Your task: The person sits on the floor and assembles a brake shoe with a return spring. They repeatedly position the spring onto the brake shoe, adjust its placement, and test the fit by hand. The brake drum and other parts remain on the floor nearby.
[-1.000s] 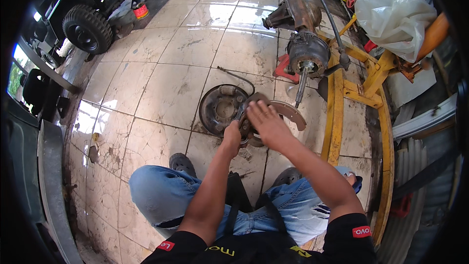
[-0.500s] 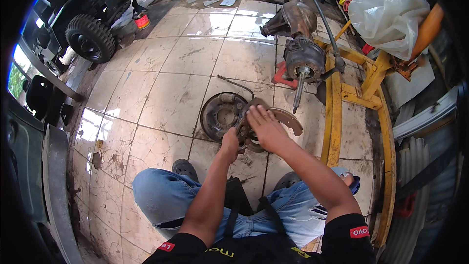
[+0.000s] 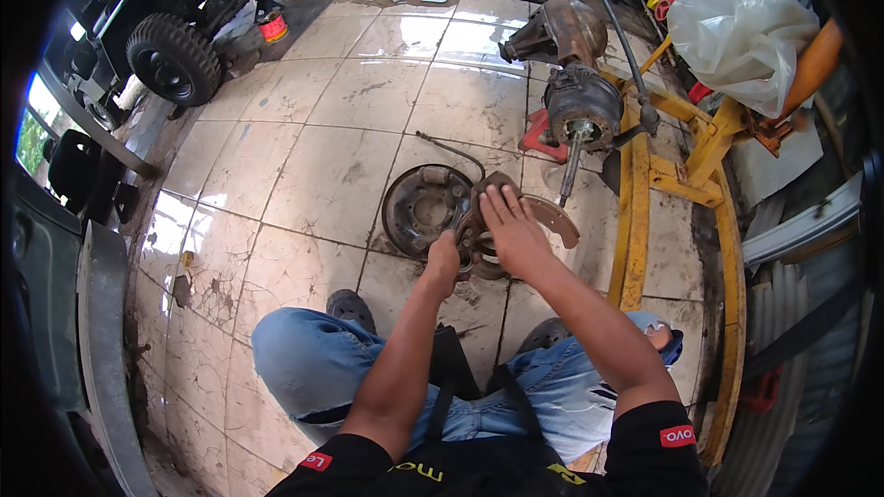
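Between my knees, low over the tiled floor, my left hand (image 3: 443, 260) is closed around a dark curved metal part (image 3: 471, 232). Against the top of that part lies my right hand (image 3: 517, 232), its fingers stretched out flat over a brown flat piece (image 3: 497, 181) whose kind I cannot make out. Just left of the hands, a round brake backing plate (image 3: 430, 212) rests on the tiles, with a thin hose (image 3: 451, 148) curving behind it. A crescent-shaped brake shoe (image 3: 556, 219) shows beyond my right hand. My palms hide much of the held part.
An axle housing (image 3: 573, 32) with a long shaft stands ahead to the right, beside a red stand (image 3: 541, 136) and a yellow metal frame (image 3: 633, 221). A vehicle tyre (image 3: 172, 60) and a red can (image 3: 273, 28) are at far left. Plastic sheeting (image 3: 741, 28) hangs at right.
My right hand has slid slightly forward and right over the metal part, and a corner of the brown piece now shows past its fingertips. The left hand keeps its grip. The view has shifted slightly.
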Motion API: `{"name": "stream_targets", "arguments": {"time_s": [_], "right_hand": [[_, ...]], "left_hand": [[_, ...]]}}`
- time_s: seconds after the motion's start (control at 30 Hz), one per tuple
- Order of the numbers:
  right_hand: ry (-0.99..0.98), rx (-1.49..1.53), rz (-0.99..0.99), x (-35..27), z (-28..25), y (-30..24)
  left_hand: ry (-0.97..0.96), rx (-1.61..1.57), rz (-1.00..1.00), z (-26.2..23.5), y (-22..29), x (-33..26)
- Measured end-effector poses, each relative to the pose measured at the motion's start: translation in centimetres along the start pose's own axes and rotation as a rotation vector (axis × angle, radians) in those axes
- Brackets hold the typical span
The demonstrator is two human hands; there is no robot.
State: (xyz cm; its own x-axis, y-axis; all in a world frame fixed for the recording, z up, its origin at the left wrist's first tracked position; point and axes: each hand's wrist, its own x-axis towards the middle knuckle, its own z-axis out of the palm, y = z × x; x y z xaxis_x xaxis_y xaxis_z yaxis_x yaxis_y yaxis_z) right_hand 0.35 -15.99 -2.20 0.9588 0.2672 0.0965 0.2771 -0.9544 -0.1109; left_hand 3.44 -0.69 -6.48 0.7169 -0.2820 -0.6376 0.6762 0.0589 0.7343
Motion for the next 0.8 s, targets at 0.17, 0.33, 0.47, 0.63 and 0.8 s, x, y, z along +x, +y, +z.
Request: {"name": "stream_targets", "arguments": {"time_s": [0.17, 0.33, 0.47, 0.63, 0.8], "right_hand": [[-0.006, -0.050, -0.055, 0.3, 0.2, 0.3], [-0.033, -0.004, -0.052, -0.3, 0.8, -0.7], [-0.060, 0.021, 0.005, 0.5, -0.8, 0.4], [0.000, 0.008, -0.064, -0.3, 0.5, -0.8], [0.051, 0.023, 0.044, 0.3, 0.5, 0.0]], "left_hand": [[-0.024, -0.007, 0.007, -0.2, 0.0, 0.0], [0.033, 0.000, -0.035, 0.5, 0.2, -0.4], [-0.038, -0.026, 0.008, -0.5, -0.4, 0.5], [0.090, -0.041, -0.018, 0.7, 0.6, -0.8], [-0.024, -0.032, 0.002, -0.4, -0.3, 0.3]]}}
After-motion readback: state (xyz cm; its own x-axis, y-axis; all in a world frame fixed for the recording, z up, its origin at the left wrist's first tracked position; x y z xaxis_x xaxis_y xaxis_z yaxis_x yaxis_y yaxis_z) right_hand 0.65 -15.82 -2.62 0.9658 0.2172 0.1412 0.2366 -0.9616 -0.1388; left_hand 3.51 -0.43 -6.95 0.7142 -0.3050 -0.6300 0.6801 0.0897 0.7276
